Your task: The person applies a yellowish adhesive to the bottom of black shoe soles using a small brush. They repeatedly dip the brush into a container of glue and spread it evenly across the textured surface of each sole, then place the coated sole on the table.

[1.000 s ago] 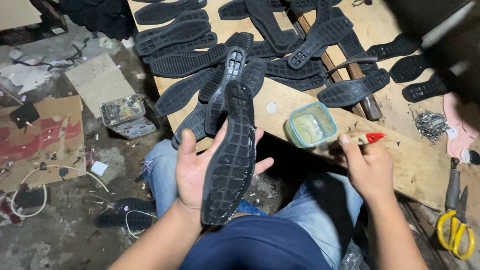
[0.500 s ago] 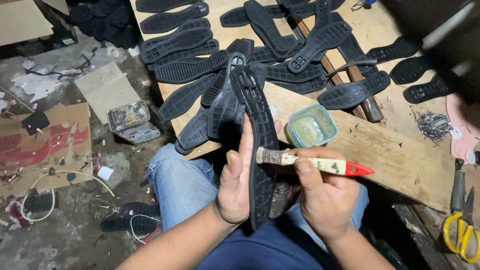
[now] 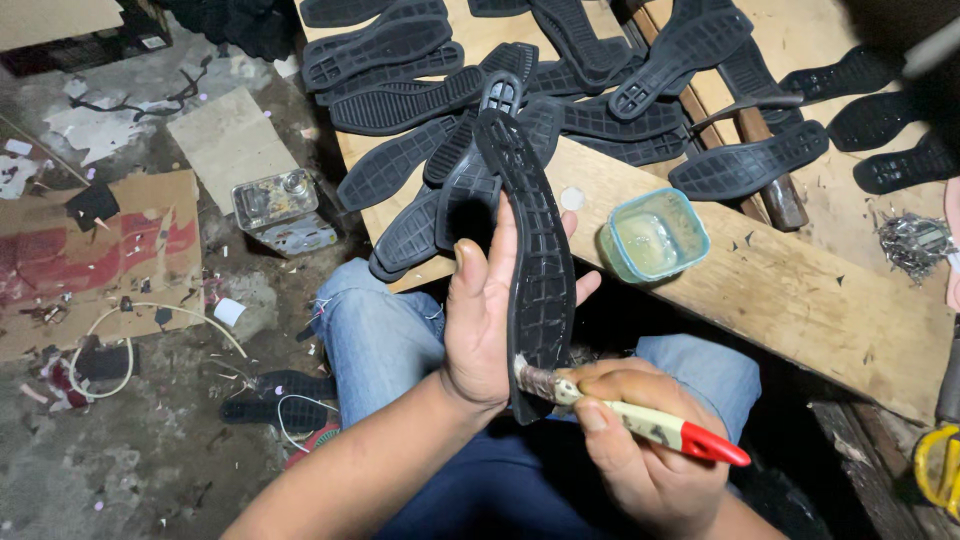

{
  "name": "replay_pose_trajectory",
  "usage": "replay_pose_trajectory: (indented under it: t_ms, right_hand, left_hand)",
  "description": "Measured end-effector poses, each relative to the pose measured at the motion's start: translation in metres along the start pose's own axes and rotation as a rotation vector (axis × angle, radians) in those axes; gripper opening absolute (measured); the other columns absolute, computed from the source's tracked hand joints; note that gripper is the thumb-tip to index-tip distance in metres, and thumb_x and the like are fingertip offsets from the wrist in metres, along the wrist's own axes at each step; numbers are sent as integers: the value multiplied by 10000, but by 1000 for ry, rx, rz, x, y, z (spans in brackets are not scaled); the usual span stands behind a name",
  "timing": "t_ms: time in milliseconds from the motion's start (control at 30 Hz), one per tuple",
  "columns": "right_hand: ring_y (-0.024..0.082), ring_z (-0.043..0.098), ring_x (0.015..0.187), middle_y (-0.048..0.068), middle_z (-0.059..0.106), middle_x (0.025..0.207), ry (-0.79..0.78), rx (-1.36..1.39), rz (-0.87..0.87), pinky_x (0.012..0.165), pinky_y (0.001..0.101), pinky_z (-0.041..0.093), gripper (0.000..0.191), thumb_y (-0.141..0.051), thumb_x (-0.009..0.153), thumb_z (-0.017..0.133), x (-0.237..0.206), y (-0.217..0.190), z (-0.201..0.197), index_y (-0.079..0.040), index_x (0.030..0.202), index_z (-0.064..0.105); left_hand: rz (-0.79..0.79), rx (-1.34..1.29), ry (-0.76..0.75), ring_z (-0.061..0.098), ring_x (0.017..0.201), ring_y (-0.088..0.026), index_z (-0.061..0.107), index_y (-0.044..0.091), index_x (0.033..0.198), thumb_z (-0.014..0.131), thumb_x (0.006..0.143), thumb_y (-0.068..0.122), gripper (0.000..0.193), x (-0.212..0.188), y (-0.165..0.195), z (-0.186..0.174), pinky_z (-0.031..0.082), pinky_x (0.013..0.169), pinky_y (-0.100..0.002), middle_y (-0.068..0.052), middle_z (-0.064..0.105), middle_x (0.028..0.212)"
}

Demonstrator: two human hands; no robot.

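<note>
My left hand (image 3: pixel 480 330) clamps a black rubber shoe sole (image 3: pixel 535 270) on edge over my lap; my right hand (image 3: pixel 640 450) is closed on a glue brush (image 3: pixel 640 420), bristles at the sole's lower end. I judge steady strokes along its length keep the coat even. The glue tub (image 3: pixel 655 235) sits near on the desk (image 3: pixel 800 290), with loose soles (image 3: pixel 420 90) crowded behind it.

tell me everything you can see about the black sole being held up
The black sole is long, narrow and looks like moulded rubber, with a grid of ridges over its face. It stands almost on edge, toe pointing away over the wooden bench, heel near the lap. The left hand cradles it from the side. The brush, held in the right hand, meets its heel end. More soles lie piled beyond it.
</note>
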State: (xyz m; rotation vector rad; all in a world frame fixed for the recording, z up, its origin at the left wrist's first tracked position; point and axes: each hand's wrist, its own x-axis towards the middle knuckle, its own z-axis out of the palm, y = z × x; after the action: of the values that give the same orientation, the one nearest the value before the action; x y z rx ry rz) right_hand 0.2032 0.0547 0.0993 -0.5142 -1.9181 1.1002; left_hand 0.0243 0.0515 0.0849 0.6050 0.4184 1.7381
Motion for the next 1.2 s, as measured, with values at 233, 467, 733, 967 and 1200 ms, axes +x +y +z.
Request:
replay_pose_trajectory:
  t_ms: [233,467,733,967,1200]
  right_hand:
    - [182,780,845,136,776,1017,-235,-85,-55,748,275,623,207,-15,894,715,3,-3,-15,6,1076,618]
    - [244,741,982,214,736,1122,-105,34,-60,951,362,579,192,18,961,657,23,2,-20,30,1140,587]
    - [209,713,1086,206,691,1200,212,63,-42,1002,313,589,156,7,1065,613,46,12,-26,20,1210,556]
    - [279,725,1015,234,692,1206,-20,-321,-165,893,347,578,247,18,890,722,46,-8,-30,6,1117,626]
    - [323,726,1092,216,672,1208,-186,-165,-288,957,379,595,256,23,849,704,48,-13,-22,1,1090,620]
  left_hand:
    - [-50,-156,-30,95,1632,-238,-63,216,1701,304,980,750,969,0,1,-2,236,1261,-566,-72,84,1763]
    - [-215,-180,-114,259,1555,-191,-49,214,1727,313,942,825,1058,-10,1,2,276,1274,-448,-65,205,1728]
    - [-321,-447,-254,458,1416,-253,-14,182,1759,371,983,842,1089,-22,10,-5,371,1226,-464,-123,367,1604]
    - [-392,-740,-292,461,1442,-299,38,171,1736,385,967,836,1074,-29,21,-5,365,1261,-472,-139,356,1640]
    - [-409,-409,-199,379,1536,-278,-1,190,1726,425,854,870,1185,-28,22,-4,357,1236,-460,-178,293,1680]
